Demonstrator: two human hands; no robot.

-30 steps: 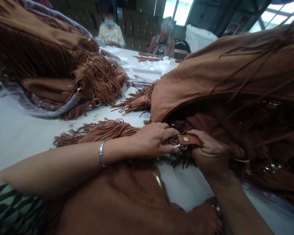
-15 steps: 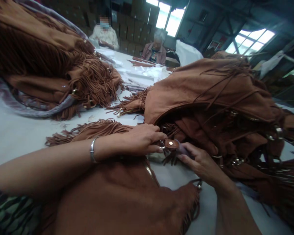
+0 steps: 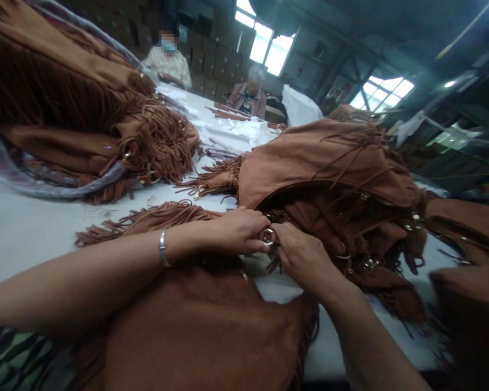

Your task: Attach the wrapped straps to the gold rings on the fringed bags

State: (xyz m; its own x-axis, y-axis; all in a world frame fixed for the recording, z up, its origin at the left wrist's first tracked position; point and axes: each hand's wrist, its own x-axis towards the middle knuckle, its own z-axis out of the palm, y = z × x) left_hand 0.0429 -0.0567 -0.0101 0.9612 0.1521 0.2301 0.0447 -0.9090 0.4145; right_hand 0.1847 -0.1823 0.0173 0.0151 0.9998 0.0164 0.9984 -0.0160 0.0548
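A brown suede fringed bag (image 3: 195,331) lies in front of me on the white table (image 3: 20,228). My left hand (image 3: 238,231), with a silver bangle on the wrist, pinches a metal ring (image 3: 267,237) at the bag's corner. My right hand (image 3: 299,255) is closed on the same spot from the right, fingers curled over the ring and the strap end, which is mostly hidden under them. Both hands meet at the ring, right against a heap of the same brown bags (image 3: 330,174).
Another heap of fringed bags (image 3: 65,108) lies at the left on a patterned cloth. More brown bags (image 3: 468,228) are at the right. Two people (image 3: 169,57) sit at the far end of the table among white pieces and brown strips, with stacked boxes behind them.
My right hand has slid left and closed over the strap tab and ring, hiding the tab. The view has swung right and up. My left hand stays on the ring.
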